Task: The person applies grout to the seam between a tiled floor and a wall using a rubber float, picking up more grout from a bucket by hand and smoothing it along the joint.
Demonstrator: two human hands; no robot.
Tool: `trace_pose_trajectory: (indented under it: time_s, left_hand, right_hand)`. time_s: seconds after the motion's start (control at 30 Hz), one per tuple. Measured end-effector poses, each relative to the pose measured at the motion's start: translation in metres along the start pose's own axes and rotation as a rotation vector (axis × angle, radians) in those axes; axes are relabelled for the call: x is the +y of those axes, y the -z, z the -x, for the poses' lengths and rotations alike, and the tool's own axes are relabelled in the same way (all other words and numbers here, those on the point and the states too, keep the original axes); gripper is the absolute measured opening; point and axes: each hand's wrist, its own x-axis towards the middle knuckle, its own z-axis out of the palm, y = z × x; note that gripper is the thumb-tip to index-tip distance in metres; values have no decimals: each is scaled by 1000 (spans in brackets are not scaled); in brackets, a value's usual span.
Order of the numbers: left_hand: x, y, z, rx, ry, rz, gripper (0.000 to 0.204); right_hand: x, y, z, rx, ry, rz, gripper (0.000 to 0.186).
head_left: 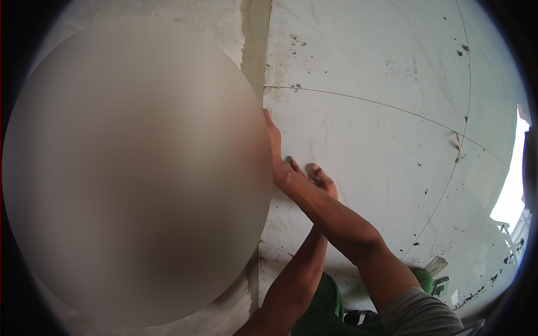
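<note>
Pale, large-format tiles point(358, 134) marked with dark specks lie under both of my hands. My right forearm, in a grey sleeve, crosses over the left one. My right hand point(274, 137) is at the tiles' left edge, with one stretched digit showing along it. A large blurred oval hides the rest of that hand and whatever it may touch. My left hand point(322, 178) rests on the tile just right of it, fingers apart, with nothing visible in it. Part of it lies behind my right forearm.
Rough grey concrete point(216, 22) borders the tiles on the left, with a smooth grey strip point(255, 45) between. Thin joint lines run across the tiles. My green-clad leg point(320, 305) is at the bottom. A flat grey piece point(436, 265) lies lower right.
</note>
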Motion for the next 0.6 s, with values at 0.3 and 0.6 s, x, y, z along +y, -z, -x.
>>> trace_pose_trajectory:
  time_s: [0.3,0.6]
  left_hand:
    - [-16,-2,18,-295,90,-230,66]
    - [-22,-4,16,-348,145,-311,67]
  right_hand:
    - [44,-29,-59,193,14,193,48]
    - [33,-15,-120,131,64,129,55]
